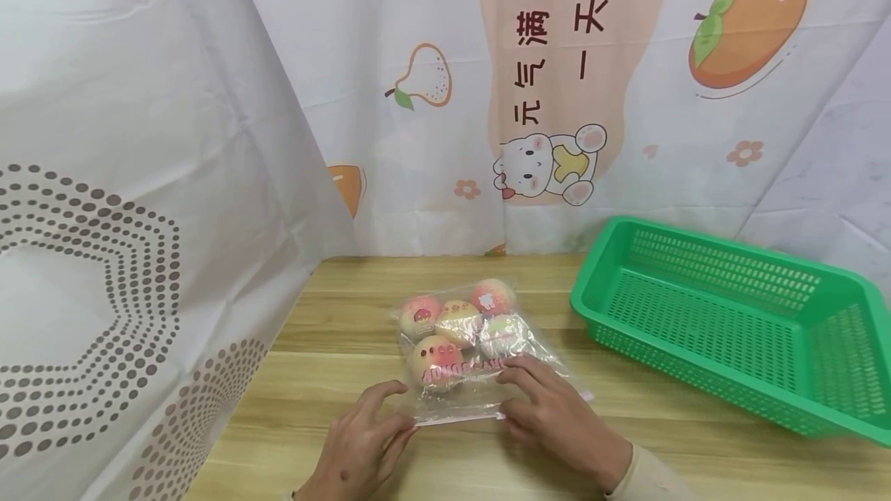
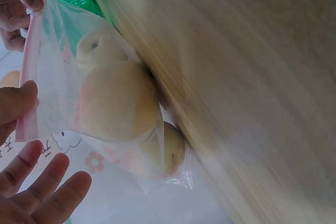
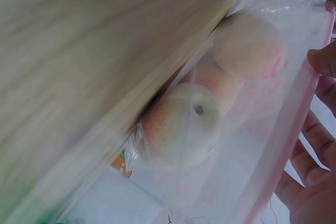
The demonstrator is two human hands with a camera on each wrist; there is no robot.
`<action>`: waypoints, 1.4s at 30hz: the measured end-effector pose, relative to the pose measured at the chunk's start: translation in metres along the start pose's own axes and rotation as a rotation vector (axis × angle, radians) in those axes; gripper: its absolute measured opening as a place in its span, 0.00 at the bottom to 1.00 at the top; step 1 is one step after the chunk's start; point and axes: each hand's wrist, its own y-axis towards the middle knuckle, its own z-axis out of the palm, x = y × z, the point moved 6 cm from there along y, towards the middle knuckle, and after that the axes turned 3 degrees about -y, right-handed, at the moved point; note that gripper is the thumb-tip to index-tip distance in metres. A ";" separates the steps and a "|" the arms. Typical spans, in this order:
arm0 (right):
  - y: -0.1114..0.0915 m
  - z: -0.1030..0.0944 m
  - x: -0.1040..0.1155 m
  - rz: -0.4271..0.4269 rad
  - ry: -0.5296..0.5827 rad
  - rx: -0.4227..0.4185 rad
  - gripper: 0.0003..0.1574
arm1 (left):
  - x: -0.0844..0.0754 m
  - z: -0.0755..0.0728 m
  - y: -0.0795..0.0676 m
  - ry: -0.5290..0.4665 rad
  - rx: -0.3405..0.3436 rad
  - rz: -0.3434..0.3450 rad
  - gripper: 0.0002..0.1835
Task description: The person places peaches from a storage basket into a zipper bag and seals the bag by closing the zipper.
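Observation:
A clear zip bag lies on the wooden table with several peaches inside. Its pink zip strip faces the person. My left hand pinches the left end of that strip between thumb and index finger, and in the left wrist view its other fingers spread out beside the bag. Farther along the same edge, my right hand pinches the strip, its thumb on one side and its fingers behind. Both hands hold the mouth edge raised toward the person, while the peaches rest toward the far end.
A green plastic basket with perforated sides stands on the table to the right. Behind the table hangs a white curtain printed with fruit and a cartoon animal. A dotted white cloth hangs at the left.

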 end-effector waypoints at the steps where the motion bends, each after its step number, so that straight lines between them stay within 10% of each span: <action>1: 0.000 0.000 0.000 0.001 0.001 0.001 0.07 | 0.000 0.000 0.000 0.002 -0.003 -0.001 0.21; 42: -0.009 -0.006 -0.010 0.038 0.014 0.025 0.08 | 0.002 -0.003 -0.002 -0.003 0.021 -0.045 0.14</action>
